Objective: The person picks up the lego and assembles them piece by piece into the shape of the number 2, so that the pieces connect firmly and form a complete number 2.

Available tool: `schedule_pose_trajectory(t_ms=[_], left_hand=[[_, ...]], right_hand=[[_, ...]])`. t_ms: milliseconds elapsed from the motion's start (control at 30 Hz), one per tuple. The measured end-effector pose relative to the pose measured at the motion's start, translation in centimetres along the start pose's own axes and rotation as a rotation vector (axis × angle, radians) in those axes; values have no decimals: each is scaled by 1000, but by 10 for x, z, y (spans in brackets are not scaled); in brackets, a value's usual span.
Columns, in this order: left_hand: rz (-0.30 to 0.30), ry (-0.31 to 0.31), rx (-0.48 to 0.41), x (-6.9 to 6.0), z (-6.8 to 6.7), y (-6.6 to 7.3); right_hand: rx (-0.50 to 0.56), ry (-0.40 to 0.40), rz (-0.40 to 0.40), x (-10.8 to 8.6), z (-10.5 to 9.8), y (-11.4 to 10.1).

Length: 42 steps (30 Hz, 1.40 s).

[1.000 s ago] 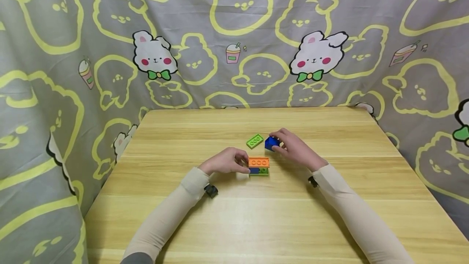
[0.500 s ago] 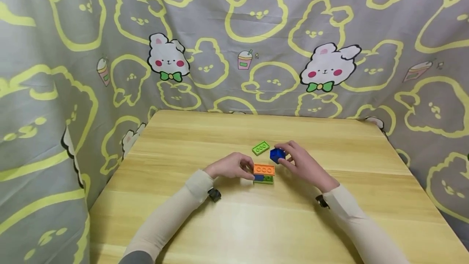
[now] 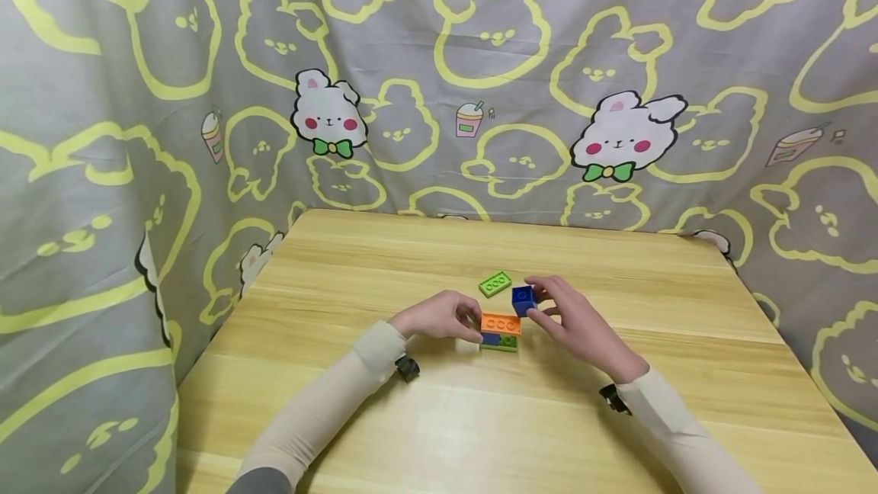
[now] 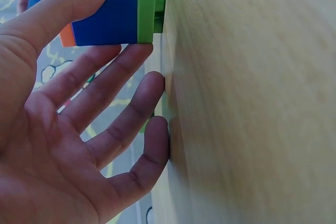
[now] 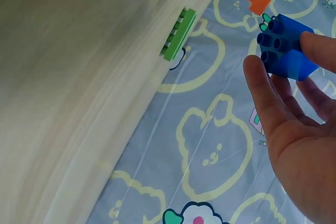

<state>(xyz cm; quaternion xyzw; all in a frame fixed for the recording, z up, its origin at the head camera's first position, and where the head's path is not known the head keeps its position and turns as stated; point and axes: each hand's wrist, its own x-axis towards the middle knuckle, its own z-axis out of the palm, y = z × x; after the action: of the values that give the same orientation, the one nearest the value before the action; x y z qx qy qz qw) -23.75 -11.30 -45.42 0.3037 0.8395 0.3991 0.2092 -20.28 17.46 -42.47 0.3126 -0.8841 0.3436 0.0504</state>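
In the head view, a small stack has an orange plate (image 3: pixel 501 324) on top, a blue block (image 3: pixel 490 339) beneath its left part and a green plate (image 3: pixel 508 345) at the bottom. The left hand (image 3: pixel 443 316) grips the stack's left end; in the left wrist view its thumb lies on the blue block (image 4: pixel 107 14), fingertips at the lower side. Just right of and above the stack, the right hand (image 3: pixel 576 319) pinches a second blue block (image 3: pixel 523 300). The right wrist view shows this blue block (image 5: pixel 289 48) between thumb and fingers, studs facing away from the palm.
A loose green plate (image 3: pixel 495 283) lies on the wooden table (image 3: pixel 439 418) behind the stack. Patterned grey cloth (image 3: pixel 405 128) hangs along the table's back and sides. Each wrist carries a small black camera.
The right hand has turned its blue block and brought it nearer the orange plate. The left hand keeps its grip on the stack. The head view has shifted, moving the whole scene slightly right and down.
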Motion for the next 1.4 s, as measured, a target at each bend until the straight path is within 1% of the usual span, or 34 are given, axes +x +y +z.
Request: schedule_pose_trajectory(t_ms=[167,333,467,567,667,767,900,1133,1400], left_hand=[[-8,5,3,0,0,-2],[-11,14,3,0,1,-1],[-14,-3,4,-1,4,-1],[-20,-14,4,-1,6,-1],[-17,-4,4,-2,7,-3],[-8,9,3,-1,5,-3],[-7,10,4,1,1,-2],[-19,7,2,0,5,-2],[-21,12,26,1,2,0]], right_hand=[[21,-2,-10,-3,1,-5],[41,14,-37,-6,7,-3],[64,13,-38,-12,13,-2],[77,1,-35,-14,18,-2],[85,-4,-31,-14,21,-3],[90,-3,-20,-11,22,-4],[95,-9,-9,-7,23,-4],[112,-13,-7,-11,25,-4],[129,-34,23,-11,23,-6]])
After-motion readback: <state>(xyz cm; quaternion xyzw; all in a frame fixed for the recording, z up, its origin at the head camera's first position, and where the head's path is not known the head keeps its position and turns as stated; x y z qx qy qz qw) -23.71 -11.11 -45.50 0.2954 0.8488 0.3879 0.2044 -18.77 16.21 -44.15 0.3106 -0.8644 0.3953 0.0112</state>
